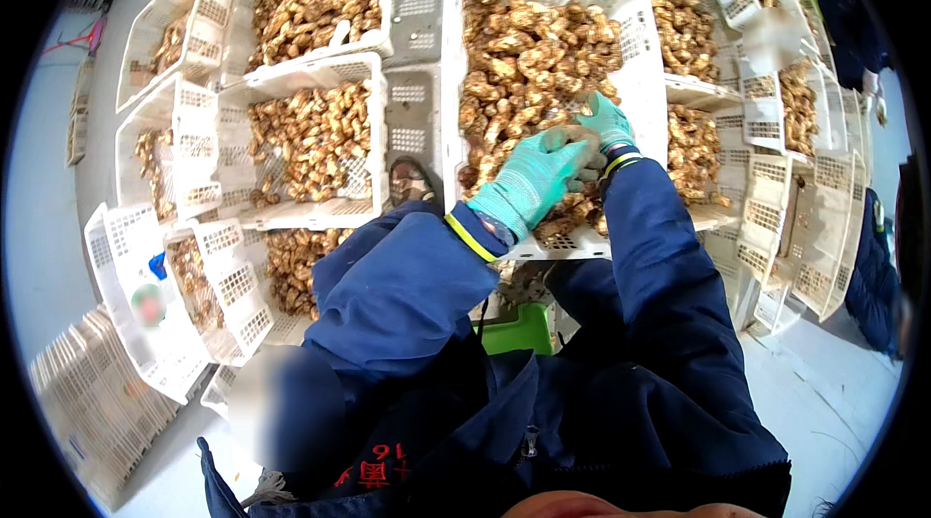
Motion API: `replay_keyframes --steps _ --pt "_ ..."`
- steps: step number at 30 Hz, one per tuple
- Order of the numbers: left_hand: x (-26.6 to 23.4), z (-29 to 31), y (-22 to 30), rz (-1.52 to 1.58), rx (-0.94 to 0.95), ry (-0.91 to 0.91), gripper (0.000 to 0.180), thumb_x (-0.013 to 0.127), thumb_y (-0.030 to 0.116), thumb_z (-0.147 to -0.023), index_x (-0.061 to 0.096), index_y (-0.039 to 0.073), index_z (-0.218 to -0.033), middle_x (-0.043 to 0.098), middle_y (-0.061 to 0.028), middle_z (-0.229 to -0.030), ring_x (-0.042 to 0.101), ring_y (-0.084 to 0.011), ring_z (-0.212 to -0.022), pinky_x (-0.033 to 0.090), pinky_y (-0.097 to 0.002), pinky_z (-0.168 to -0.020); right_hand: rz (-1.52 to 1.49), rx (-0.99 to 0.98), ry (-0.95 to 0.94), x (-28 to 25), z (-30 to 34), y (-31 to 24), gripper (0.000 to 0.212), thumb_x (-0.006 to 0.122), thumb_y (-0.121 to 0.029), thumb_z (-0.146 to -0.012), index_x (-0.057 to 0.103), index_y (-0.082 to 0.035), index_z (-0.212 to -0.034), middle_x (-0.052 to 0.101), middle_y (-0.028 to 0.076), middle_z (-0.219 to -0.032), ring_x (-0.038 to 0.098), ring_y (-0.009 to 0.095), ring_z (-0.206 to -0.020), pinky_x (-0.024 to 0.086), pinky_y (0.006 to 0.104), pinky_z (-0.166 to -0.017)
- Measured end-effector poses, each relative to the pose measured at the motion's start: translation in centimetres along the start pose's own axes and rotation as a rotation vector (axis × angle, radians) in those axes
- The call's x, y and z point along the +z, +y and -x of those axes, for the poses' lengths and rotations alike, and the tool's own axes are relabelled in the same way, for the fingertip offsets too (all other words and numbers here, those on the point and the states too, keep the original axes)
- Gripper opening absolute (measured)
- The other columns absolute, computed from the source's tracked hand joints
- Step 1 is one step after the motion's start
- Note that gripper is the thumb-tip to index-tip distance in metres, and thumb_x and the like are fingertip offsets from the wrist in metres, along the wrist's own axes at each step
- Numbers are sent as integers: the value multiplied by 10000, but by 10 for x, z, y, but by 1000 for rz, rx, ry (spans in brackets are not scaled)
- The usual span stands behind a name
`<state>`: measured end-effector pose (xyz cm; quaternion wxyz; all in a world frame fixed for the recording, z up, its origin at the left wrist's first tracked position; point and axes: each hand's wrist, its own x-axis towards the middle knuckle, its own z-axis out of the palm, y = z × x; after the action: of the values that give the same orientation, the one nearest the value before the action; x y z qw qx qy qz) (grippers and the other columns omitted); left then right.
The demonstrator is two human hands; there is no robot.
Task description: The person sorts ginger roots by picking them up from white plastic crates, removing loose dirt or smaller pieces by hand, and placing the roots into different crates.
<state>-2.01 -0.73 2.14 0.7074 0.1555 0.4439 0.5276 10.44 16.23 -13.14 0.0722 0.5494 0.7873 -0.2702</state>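
In front of me stands a large white crate (635, 23) of knobby golden-brown pieces (543, 43); they look like ginger roots or mushrooms. Over its near right part, both my hands work close together in mint-green gloves. The fingers of my left hand (538, 174) are curled, their tips grey with dirt. My right hand (609, 123) is bent in toward them, its fingers closed. Whatever lies between the fingertips is hidden by the gloves.
More white crates of the same pieces, such as one crate (373, 145) at left and another (722, 91) at right, flank me. Stacked crates (97, 402) stand lower left. A green stool (519, 329) is below me. Other people are at the right edge.
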Motion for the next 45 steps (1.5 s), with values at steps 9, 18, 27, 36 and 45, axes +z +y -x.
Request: replay_keyframes --steps 9,18,27,36,45 --pt "26 -44 -25 475 -26 -276 458 495 442 -912 548 41 -1126 599 -84 -1064 581 -201 -933 501 -362 -823 -373 -686 578 -147 191 -66 362 616 -70 -688 579 -31 -1046 607 166 -897 599 328 -811 498 376 -717" --pt "74 -4 -23 -83 -9 -11 424 594 412 -867 584 7 -996 561 -42 -648 493 -177 -505 354 -293 -429 82 69 234 -214 311 73 598 533 -375 -850 370 -121 -1366 631 177 -1016 621 309 -914 469 384 -855" --pt "25 -27 -23 24 -99 31 384 568 389 -878 597 36 -1024 618 -80 -766 564 -217 -595 437 -296 -481 590 820 800 -600 517 172 362 449 -262 -839 604 -73 -1105 659 184 -952 655 318 -823 512 401 -747" --pt "11 18 5 138 171 -69 467 497 -11 -796 371 21 -1244 608 -183 -1049 629 -288 -857 536 -325 -637 444 665 667 -566 438 93 370 480 -336 -828 616 -157 -1123 650 109 -1044 636 273 -898 487 386 -823" --pt "-11 14 34 86 222 -35 480 478 62 -889 268 -10 -1315 605 -142 -1033 475 -118 -519 365 -196 -400 624 79 376 -405 265 -11 388 437 -400 -888 615 -88 -1035 654 84 -725 625 196 -596 485 364 -645"
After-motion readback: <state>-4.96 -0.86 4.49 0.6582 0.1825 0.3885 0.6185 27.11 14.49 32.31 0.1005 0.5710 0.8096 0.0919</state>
